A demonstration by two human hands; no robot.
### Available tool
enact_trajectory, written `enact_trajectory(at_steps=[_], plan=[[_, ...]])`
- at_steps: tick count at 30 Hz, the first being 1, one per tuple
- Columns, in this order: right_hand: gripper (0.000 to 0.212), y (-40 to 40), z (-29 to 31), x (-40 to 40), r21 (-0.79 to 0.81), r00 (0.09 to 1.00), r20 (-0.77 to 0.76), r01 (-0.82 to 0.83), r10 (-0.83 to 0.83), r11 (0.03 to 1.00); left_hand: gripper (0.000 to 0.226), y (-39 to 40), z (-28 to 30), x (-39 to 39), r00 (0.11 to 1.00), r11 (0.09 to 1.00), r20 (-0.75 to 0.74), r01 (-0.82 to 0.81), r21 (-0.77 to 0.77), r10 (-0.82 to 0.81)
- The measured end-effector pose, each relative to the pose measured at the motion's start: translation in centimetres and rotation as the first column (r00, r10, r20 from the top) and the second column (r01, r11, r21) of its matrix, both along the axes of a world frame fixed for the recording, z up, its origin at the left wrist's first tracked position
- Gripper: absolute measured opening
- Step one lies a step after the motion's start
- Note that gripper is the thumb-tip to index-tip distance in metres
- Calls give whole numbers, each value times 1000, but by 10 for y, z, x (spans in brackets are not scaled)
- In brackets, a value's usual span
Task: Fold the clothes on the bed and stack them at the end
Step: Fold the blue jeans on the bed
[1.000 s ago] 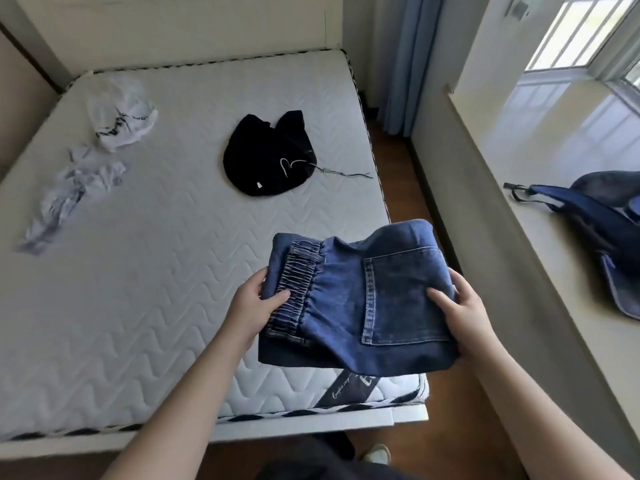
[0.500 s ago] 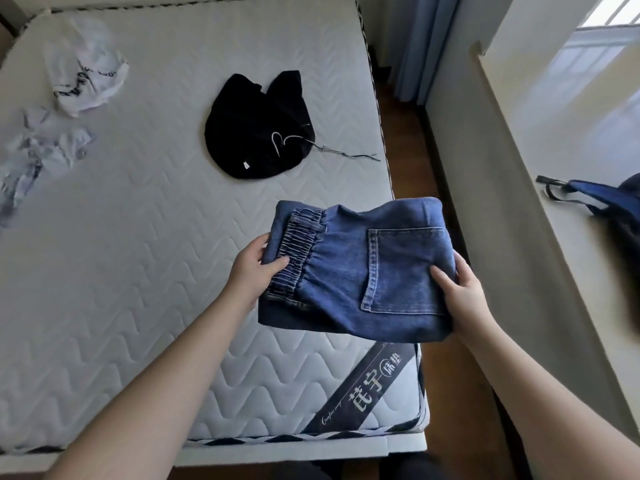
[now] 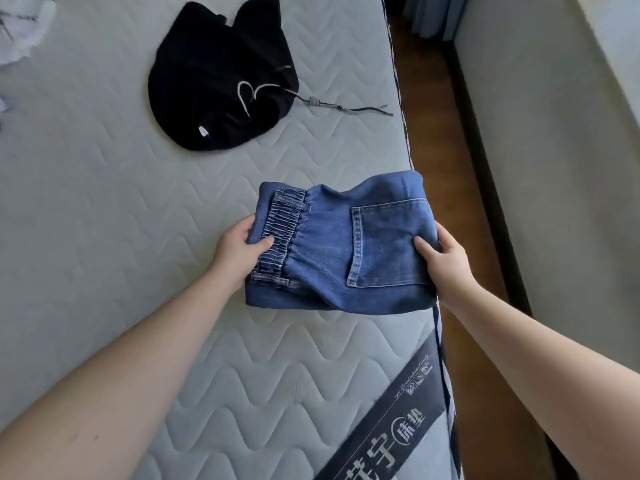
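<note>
A folded pair of blue jeans (image 3: 332, 251) with an elastic waistband and a back pocket is held over the right side of the white quilted mattress (image 3: 104, 209). My left hand (image 3: 239, 252) grips the waistband end, thumb on top. My right hand (image 3: 445, 258) grips the pocket end, thumb pressing on the pocket. A crumpled black garment (image 3: 221, 74) with white drawstrings lies farther back on the mattress. A crumpled white garment (image 3: 20, 32) shows at the top left corner, mostly cut off.
The mattress's right edge runs beside a strip of brown wooden floor (image 3: 450, 168) and a pale wall (image 3: 554, 168). A dark label band (image 3: 398, 420) crosses the near right corner of the mattress. Blue curtains (image 3: 433, 12) hang at the top.
The jeans, still held in both hands, have come lower and farther over the mattress. The view has tilted down and closer, so the window sill and backpack have left the frame.
</note>
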State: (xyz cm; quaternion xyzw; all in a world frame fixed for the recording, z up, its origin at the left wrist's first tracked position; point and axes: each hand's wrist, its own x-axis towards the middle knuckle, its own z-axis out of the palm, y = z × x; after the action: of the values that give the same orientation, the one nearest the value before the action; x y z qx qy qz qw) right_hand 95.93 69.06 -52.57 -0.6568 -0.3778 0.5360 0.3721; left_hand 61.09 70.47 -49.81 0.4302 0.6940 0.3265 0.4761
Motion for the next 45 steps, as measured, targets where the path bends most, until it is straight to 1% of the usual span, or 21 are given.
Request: enact_trajectory(at_steps=[3,6,8,10,12,14,16,18,23,25,28,30,31,33,34,36,38,40,42,44,45], plan=[[34,17,-32,-3,-5,1000,15,-17,17,1000,38,17,-27,-4,1000,1000,-21,-2,17,2],[36,30,-58,-5,-33,999,44,-24,25,999,44,24,-52,-9,998,998,7,-69,-3,69],[48,32,-71,-3,-106,999,47,-1,6,994,50,19,-69,-13,995,991,6,-94,-92,95],[65,22,-75,1,-205,996,80,-10,27,979,60,9,-82,-17,996,962,1,-85,-260,88],[78,3,-73,4,-278,988,127,-55,94,959,75,-3,-88,-22,994,915,82,-32,-403,70],[79,-12,-67,2,-305,973,164,-105,161,947,79,-11,-88,-24,985,897,169,54,-438,23],[75,-15,-62,-3,-302,969,167,-124,180,945,67,-13,-89,-22,982,913,190,61,-404,18],[71,-13,-59,-7,-300,969,160,-135,189,944,50,-12,-90,-19,991,939,133,34,-343,13],[53,-10,-65,-5,-194,902,395,-100,171,976,20,-23,-97,-11,989,988,-146,-17,-156,-6],[53,-10,-70,-7,-250,887,421,-87,189,964,22,-32,-105,-8,986,989,-161,-68,-131,47],[64,-4,-74,-9,-355,827,500,-74,256,932,36,-37,-114,-2,978,973,-189,-129,-190,93],[74,0,-70,-1,-405,774,544,-95,323,909,46,-32,-110,-6,969,965,-246,-93,-247,30],[79,3,-67,4,-400,760,553,-118,341,909,57,-27,-105,-11,952,965,-304,-62,-254,-19],[82,10,-63,14,-325,745,577,-166,334,931,80,-11,-93,-24,885,981,-459,-15,-196,-78],[80,17,-61,15,-278,748,585,-179,314,944,81,0,-86,-27,852,992,-518,8,-128,-73],[76,35,-56,10,-195,753,593,-211,286,958,68,22,-71,-25,791,993,-607,114,17,-80],[74,57,-51,-4,-101,702,652,-293,286,951,58,46,-61,-12,679,945,-718,312,94,-153],[71,79,-48,-23,-27,587,761,-397,276,917,59,64,-58,8,510,855,-821,515,53,-257],[70,97,-49,-42,-29,453,843,-500,290,865,64,75,-62,31,324,751,-872,656,-71,-366],[70,106,-57,-54,-86,339,878,-582,338,809,68,75,-75,49,176,665,-873,719,-201,-455],[71,108,-64,-55,-121,295,885,-603,361,789,69,72,-83,54,128,646,-864,719,-258,-488]])
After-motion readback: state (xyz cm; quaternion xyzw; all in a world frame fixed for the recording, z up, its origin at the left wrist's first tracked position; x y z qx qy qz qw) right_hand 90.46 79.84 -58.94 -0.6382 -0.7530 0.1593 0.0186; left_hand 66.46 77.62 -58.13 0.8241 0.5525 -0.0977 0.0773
